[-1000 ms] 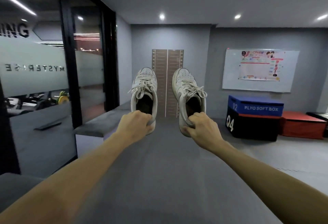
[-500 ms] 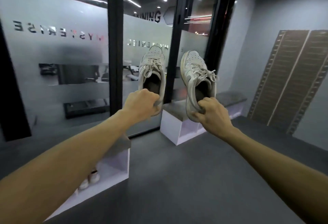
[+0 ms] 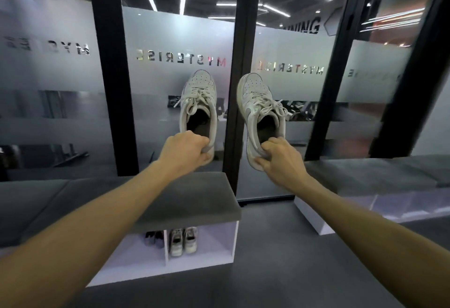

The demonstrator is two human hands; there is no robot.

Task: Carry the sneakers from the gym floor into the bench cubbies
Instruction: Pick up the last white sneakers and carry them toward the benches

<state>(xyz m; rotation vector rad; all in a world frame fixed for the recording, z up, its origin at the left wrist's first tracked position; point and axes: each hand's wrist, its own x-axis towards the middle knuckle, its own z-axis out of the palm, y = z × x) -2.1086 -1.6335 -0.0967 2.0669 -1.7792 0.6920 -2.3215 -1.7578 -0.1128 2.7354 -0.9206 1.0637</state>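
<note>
**Two white sneakers in transit, facing the bench cubbies**

Landmark for all entries: the bench [image 3: 190, 200], grey-cushioned, white cubbies beneath.

1. Arms, two, reaching out above the bench cushion from the near side.
2. Left hand [image 3: 186, 150], one: fingers curling tight round the heel collar of the left sneaker [image 3: 198, 107] and gripping it.
3. Right hand [image 3: 277, 159], one: fingers and thumb pinching the heel of the right sneaker [image 3: 260, 112].
4. Sneakers being carried, two: both hanging in the air above and beyond the bench's right end, toes pointing away, apart from each other, neither touching the bench.
5. Cubbies in view under the bench, two. The right cubby [image 3: 214, 242] is holding one pale pair [image 3: 183, 240] at its left side, with bare floor beside it. The left cubby [image 3: 155, 244] is showing dark shoes [image 3: 154, 237], count not clear.
6. Second bench [image 3: 365, 185], one, standing to the right of the first; its contents cannot be read.
7. Glass wall [image 3: 170, 64], frosted, black-framed, rising behind the bench.

Risks, as judgement: each grip is taking only the heel, so a sneaker could be swinging loose and slipping during lowering. Loose laces could be snagging on a cubby edge. Aiming into the right cubby could be knocking the pair already stored there.
</note>
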